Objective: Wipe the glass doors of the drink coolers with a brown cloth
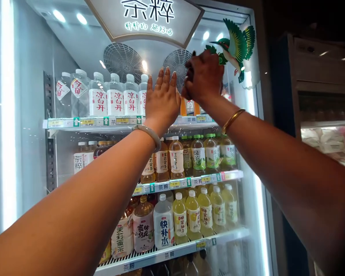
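My left hand (163, 96), wearing a pale bangle (148, 134), is raised with its palm forward and its fingers stretched out, apparently flat on the glass front of a drinks fridge. To its right, my right hand (207, 74) is up at about the same height, with its fingers curled. Whatever it holds, if anything, is hidden in shadow. A gold bangle (232, 119) circles that wrist. Clear water bottles (98, 96) stand on the top shelf (94, 122) behind my left hand. A green bird decal (235, 48) is just right of my right hand.
Tea bottles (176, 157) fill the middle shelf (163, 186), and yellow drink bottles (193, 212) stand on the lower one. An illuminated sign (149, 17) hangs at the top, with round fan grilles (122, 61) behind. Another display case (327, 115) stands at the right.
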The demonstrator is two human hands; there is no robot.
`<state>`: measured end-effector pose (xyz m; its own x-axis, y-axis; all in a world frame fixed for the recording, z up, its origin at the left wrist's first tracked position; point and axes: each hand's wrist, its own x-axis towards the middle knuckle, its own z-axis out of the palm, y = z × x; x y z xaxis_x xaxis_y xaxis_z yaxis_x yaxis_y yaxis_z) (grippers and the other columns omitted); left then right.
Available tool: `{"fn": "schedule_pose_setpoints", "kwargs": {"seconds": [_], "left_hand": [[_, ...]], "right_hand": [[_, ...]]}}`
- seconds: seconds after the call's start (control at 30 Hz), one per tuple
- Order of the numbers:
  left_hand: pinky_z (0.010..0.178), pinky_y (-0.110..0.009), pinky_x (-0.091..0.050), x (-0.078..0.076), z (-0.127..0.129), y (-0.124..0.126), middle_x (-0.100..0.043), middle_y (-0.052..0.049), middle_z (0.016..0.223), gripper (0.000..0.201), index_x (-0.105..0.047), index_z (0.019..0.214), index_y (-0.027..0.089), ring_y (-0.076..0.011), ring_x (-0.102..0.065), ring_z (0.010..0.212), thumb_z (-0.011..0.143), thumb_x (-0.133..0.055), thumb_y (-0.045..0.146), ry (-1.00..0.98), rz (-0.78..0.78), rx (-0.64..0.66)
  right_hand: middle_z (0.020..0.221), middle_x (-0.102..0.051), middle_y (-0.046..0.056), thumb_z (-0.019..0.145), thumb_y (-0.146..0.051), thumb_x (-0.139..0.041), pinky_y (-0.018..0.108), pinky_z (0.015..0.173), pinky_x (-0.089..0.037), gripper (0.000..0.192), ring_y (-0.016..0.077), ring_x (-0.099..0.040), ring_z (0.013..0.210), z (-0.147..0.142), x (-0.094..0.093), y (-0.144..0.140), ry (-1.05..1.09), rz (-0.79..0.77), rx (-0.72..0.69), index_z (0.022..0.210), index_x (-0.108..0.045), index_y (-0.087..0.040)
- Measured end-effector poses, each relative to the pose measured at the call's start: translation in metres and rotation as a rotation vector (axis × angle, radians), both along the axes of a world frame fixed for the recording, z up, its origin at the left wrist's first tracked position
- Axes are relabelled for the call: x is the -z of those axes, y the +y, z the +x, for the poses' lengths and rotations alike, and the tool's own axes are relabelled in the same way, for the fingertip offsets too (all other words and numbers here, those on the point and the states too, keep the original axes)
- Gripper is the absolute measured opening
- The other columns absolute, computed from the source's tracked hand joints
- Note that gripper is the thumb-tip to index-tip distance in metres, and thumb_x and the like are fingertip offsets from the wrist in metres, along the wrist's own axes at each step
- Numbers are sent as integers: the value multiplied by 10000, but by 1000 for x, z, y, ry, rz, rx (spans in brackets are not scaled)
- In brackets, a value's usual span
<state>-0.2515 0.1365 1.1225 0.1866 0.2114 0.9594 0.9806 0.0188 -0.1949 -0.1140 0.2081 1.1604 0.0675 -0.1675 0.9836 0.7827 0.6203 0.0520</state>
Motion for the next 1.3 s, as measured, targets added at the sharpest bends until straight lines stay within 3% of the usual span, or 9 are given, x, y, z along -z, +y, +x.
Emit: {"fn": "schedule_pose_setpoints", "kwargs": {"seconds": [0.2, 0.3, 0.43, 0.53, 0.67, 0.8, 1.0, 1.17, 1.3], "left_hand": [[1352, -423, 140, 2, 2, -1, -182, 105, 1749, 744, -269, 1660, 227, -217, -25, 1656, 956, -199, 458, -28, -20, 23], [1348, -428, 133, 3, 4, 0, -177, 61, 1758, 748, -269, 1656, 184, -221, -53, 1654, 951, -219, 429, -22, 5, 6], [1350, -467, 103, 4, 4, 0, -187, 1, 1760, 750, -271, 1653, 140, -244, -73, 1653, 955, -225, 409, -5, 17, -15], [1352, -455, 98, 4, 2, 0, -181, 31, 1759, 749, -279, 1654, 183, -235, -70, 1654, 960, -214, 456, 5, 17, 16], [1348, -443, 125, 3, 2, 1, -153, 104, 1753, 756, -263, 1656, 226, -232, -59, 1654, 961, -182, 511, -9, 20, 24], [1349, -455, 129, 3, 3, -1, -143, 51, 1764, 764, -259, 1662, 186, -248, -52, 1655, 958, -203, 478, -13, 5, 4], [1353, -450, 125, 5, 2, -2, -157, 93, 1756, 742, -280, 1655, 245, -242, -52, 1654, 989, -180, 555, -9, 14, 74], [1352, -445, 142, 4, 0, 2, -152, 100, 1758, 741, -285, 1654, 231, -229, -39, 1654, 988, -210, 544, -8, 17, 80], [1343, -408, 171, 3, 0, 4, -190, 146, 1741, 728, -287, 1652, 287, -221, -23, 1654, 977, -221, 553, -28, 12, 100]], "right_hand": [[1401, -626, 95, 1008, -447, -491, 514, 1021, -372, 397, 305, -489, 1261, 29, 30, 24, -374, 137, -29, 1339, -643, -290], [1362, -637, 128, 960, -391, -544, 516, 981, -374, 379, 321, -500, 1236, 46, 17, 38, -226, 69, -26, 1279, -692, -249], [1390, -598, 125, 881, -307, -626, 529, 955, -408, 386, 349, -499, 1257, 14, 7, 16, 55, -47, -7, 1262, -669, -263], [1453, -566, 105, 942, -338, -553, 546, 1025, -400, 409, 347, -464, 1345, -1, 31, 5, -54, -1, 1, 1347, -604, -301], [1488, -570, 58, 975, -345, -485, 513, 1094, -375, 440, 298, -463, 1378, 36, 59, 25, -398, 98, -13, 1403, -581, -319], [1404, -618, 88, 894, -345, -569, 509, 1024, -425, 410, 319, -506, 1277, 57, 37, 38, -199, 29, -12, 1288, -663, -287], [1487, -542, 123, 948, -395, -514, 572, 1053, -393, 437, 367, -429, 1384, 4, 32, 6, -95, 27, 48, 1364, -589, -284], [1508, -542, 52, 983, -438, -464, 506, 1117, -345, 432, 288, -414, 1416, 61, 62, 37, -468, 116, 30, 1369, -613, -314], [1406, -606, 137, 927, -551, -523, 514, 1017, -381, 478, 318, -466, 1256, 86, 37, 67, -100, 29, -43, 1268, -679, -254]]}}
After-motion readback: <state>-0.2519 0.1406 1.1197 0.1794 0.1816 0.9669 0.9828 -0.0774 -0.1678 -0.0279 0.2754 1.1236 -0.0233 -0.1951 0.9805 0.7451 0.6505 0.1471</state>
